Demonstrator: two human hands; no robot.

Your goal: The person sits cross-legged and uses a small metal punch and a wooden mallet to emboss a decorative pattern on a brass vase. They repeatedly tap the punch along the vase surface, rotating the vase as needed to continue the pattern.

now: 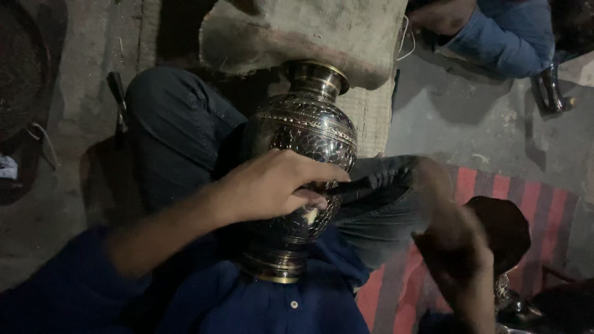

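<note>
A dark metal vase (306, 142) with fine engraved gold patterning lies tilted across my lap, its mouth pointing away from me and its foot against my blue shirt. My left hand (275, 185) rests on the vase's belly and grips a thin dark tool (362, 184) whose tip touches the engraved surface. My right hand (455, 247) hovers to the right of the vase, blurred by motion, and I cannot make out whether it holds anything. A dark rounded object (504, 229) sits just behind it.
A burlap cloth (309, 31) lies beyond the vase mouth over a woven mat (371, 117). A red striped rug (526, 192) covers the floor at the right. Another person's blue sleeve (507, 37) is at the top right, beside a dark shiny vessel (550, 89).
</note>
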